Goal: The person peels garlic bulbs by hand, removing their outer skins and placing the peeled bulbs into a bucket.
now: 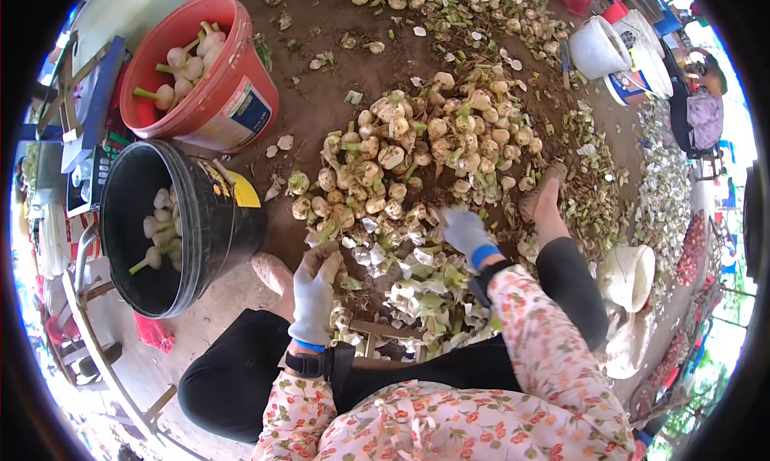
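Looks partway: clean bulbs (183, 70) in red bucket (247, 64) and black bucket (220, 236); big dirty garlic pile (393, 156) remains on floor (309, 68). Left hand (313, 294) and right hand (467, 230) at pile's near edge, left fingers bent; can't tell if the 2 pinch anything.

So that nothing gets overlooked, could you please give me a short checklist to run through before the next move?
1. Gloves on left hand and right hand: ok, both wear one.
2. Garlic pile within reach: ok, it lies just ahead of the hands.
3. Left hand free: cannot tell, its fingertips are unclear.
4. Room in the black bucket: ok, bare wall shows around the bulbs.
5. Floor between the legs free of peelings: not ok, they lie scattered there.
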`<state>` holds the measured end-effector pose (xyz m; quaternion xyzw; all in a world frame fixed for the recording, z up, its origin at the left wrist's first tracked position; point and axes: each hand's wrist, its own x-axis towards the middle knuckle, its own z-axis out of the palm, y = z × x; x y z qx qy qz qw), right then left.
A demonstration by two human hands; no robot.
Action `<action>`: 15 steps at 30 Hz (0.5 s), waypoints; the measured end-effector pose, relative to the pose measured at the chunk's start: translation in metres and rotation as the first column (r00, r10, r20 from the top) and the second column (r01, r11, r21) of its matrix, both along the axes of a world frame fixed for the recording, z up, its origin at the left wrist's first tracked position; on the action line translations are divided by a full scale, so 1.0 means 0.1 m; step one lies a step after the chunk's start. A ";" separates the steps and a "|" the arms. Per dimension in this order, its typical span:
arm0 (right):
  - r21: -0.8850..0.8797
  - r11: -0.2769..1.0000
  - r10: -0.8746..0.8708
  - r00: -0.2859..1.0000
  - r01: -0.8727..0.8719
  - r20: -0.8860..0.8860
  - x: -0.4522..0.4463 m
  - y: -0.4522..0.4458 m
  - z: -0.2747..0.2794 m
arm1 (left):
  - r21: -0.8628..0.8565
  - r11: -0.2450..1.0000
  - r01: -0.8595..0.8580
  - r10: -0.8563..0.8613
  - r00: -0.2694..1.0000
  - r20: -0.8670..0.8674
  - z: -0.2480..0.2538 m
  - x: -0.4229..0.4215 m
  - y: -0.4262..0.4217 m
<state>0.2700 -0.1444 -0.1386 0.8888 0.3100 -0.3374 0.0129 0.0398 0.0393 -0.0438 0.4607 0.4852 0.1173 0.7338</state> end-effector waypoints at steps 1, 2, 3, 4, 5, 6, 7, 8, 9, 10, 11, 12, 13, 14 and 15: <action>0.130 0.991 -0.020 0.997 0.011 0.069 0.01 0.13 -0.13 | 0.000 1.000 0.022 -0.022 1.000 -0.006 -0.02 0.02 -0.02; 0.190 0.975 0.092 0.986 -0.118 0.140 0.00 0.29 -0.08 | 0.001 0.999 0.044 -0.044 0.999 -0.013 -0.03 0.03 -0.04; 0.174 0.972 0.124 0.973 -0.159 0.193 -0.03 0.33 -0.39 | -0.038 0.999 0.039 -0.039 0.999 -0.011 -0.02 0.04 -0.08; 0.159 0.967 0.158 0.956 -0.200 0.247 -0.05 0.36 -0.71 | -0.067 0.996 0.060 -0.060 0.998 0.005 -0.03 0.03 -0.10; 0.023 0.973 0.227 0.966 -0.231 0.124 -0.03 0.42 -0.74 | -0.017 0.994 0.108 -0.108 0.994 -0.008 -0.05 0.04 -0.13; 0.038 0.987 0.154 0.985 -0.157 0.079 -0.02 0.45 -0.73 | 0.030 0.987 0.156 -0.155 0.988 -0.027 -0.07 0.03 -0.15; 0.200 0.980 -0.005 0.999 -0.002 0.036 -0.05 0.45 -0.72 | 0.041 0.980 0.196 -0.195 0.980 -0.035 -0.10 0.02 -0.17; 0.345 0.925 -0.154 0.987 0.156 -0.033 -0.11 0.43 -0.70 | -0.001 0.977 0.213 -0.213 0.975 -0.061 -0.17 0.01 -0.19; 0.507 0.775 -0.150 0.890 0.376 -0.431 -0.13 0.44 -0.66 | -0.075 0.980 0.183 -0.185 0.983 -0.019 -0.18 0.04 -0.21; 0.530 0.584 -0.020 0.663 0.616 -0.749 -0.17 0.49 -0.47 | -0.148 0.977 0.154 -0.153 0.988 0.023 -0.19 0.07 -0.24; 0.436 0.525 0.052 0.483 0.731 -0.874 -0.30 0.52 -0.28 | -0.133 0.971 0.199 -0.186 0.977 0.103 -0.25 0.06 -0.26; 0.487 0.524 0.135 0.496 0.699 -0.858 -0.44 0.59 0.31 | -0.212 0.961 0.176 -0.136 0.972 0.191 -0.23 0.10 -0.31; 0.511 0.614 0.134 0.558 0.602 -0.819 -0.54 0.60 0.62 | -0.354 0.921 0.161 -0.030 0.937 0.348 -0.05 0.18 -0.33; 0.521 0.693 0.136 0.620 0.497 -0.773 -0.62 0.59 0.82 | -0.488 0.855 0.175 0.095 0.872 0.480 0.12 0.25 -0.34; 0.507 0.612 0.187 0.513 0.606 -0.838 -0.71 0.59 0.96 | -0.471 0.863 0.182 0.133 0.818 0.560 0.07 0.26 -0.37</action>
